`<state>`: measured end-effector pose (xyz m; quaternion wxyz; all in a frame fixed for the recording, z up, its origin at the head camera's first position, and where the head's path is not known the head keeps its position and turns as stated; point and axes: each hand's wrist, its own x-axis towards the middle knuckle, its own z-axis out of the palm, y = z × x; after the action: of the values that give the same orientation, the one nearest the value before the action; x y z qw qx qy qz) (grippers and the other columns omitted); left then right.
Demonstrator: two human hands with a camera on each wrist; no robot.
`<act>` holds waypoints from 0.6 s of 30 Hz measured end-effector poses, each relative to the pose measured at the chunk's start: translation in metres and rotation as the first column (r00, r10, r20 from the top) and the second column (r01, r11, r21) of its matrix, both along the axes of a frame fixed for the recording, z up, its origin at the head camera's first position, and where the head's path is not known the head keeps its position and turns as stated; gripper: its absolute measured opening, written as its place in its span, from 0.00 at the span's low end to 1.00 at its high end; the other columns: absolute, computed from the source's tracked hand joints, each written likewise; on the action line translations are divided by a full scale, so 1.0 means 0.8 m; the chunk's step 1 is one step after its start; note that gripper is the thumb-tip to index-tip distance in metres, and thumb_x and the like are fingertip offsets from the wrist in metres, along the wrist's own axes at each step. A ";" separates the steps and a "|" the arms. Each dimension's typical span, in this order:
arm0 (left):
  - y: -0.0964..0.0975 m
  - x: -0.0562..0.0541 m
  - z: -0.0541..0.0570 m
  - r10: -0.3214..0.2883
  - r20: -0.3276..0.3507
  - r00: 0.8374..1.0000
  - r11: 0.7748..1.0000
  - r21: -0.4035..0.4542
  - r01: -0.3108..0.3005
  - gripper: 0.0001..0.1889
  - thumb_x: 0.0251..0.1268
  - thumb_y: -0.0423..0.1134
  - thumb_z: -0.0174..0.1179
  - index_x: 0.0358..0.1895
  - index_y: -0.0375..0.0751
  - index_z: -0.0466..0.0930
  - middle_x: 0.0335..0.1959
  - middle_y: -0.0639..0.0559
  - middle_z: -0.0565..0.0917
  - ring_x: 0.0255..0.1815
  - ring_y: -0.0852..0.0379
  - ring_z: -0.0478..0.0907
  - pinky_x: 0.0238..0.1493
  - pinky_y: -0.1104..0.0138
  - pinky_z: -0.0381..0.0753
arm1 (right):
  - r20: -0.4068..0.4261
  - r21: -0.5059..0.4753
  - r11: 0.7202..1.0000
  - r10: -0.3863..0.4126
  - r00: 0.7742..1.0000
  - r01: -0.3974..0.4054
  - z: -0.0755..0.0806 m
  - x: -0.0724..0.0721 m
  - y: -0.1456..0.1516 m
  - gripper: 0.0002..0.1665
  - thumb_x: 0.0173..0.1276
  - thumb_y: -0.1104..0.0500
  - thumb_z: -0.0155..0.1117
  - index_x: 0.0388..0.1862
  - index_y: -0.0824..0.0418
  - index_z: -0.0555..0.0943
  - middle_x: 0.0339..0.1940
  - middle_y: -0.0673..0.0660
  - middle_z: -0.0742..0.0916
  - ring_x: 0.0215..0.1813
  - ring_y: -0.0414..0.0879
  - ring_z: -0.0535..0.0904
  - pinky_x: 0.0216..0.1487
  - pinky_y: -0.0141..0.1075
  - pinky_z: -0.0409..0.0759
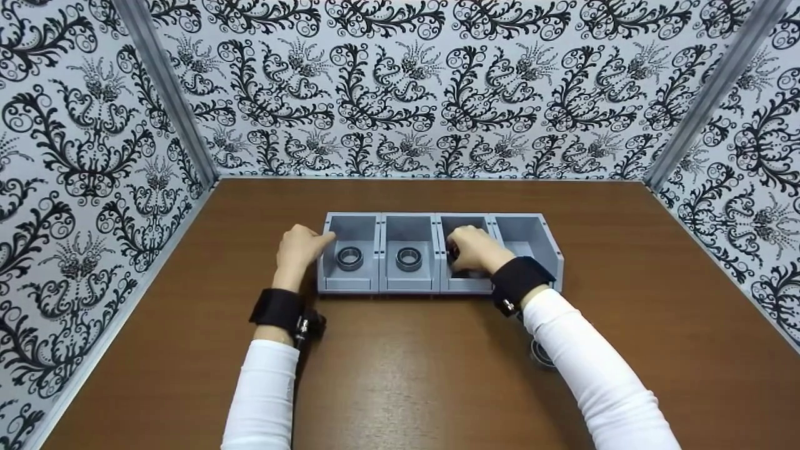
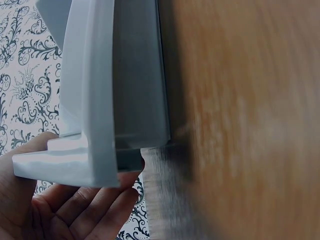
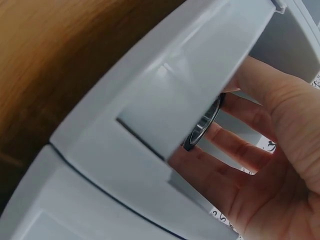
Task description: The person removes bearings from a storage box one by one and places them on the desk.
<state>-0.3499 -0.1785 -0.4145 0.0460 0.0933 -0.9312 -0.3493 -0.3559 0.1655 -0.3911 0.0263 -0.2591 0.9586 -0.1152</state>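
Observation:
Four joined grey bins stand in a row. My left hand (image 1: 300, 250) is at the outer side of the leftmost bin (image 1: 353, 285), its thumb over the side wall and its fingers around the wall's edge in the left wrist view. Inside that bin lies a ball bearing (image 1: 349, 258); the bin beside it holds another bearing (image 1: 409, 259). My right hand (image 1: 475, 248) reaches down into the third bin (image 1: 465, 285). There its fingers hold a ring-shaped bearing (image 3: 205, 122), partly hidden behind the bin's front wall in the right wrist view.
The rightmost bin (image 1: 550, 250) adjoins the third one, partly behind my right wrist. One more bearing (image 1: 542, 355) lies on the brown table (image 1: 400, 375), half covered by my right forearm. Patterned walls (image 1: 406, 94) enclose the table at the back and sides.

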 end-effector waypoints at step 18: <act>0.000 0.001 -0.001 0.001 -0.005 1.000 1.000 0.000 -0.001 0.22 0.65 0.56 0.65 0.19 0.45 0.79 0.29 0.48 0.82 0.32 0.48 0.76 0.31 0.60 0.70 | 0.013 0.003 1.000 0.013 1.000 -0.013 0.009 0.000 0.001 0.10 0.46 0.69 0.69 0.31 0.67 0.82 0.32 0.59 0.82 0.37 0.55 0.76 0.44 0.53 0.79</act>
<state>-0.3490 -0.1782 -0.4152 0.0484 0.0929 -0.9311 -0.3495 -0.3559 0.1660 -0.3840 0.0337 -0.2644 0.9569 -0.1153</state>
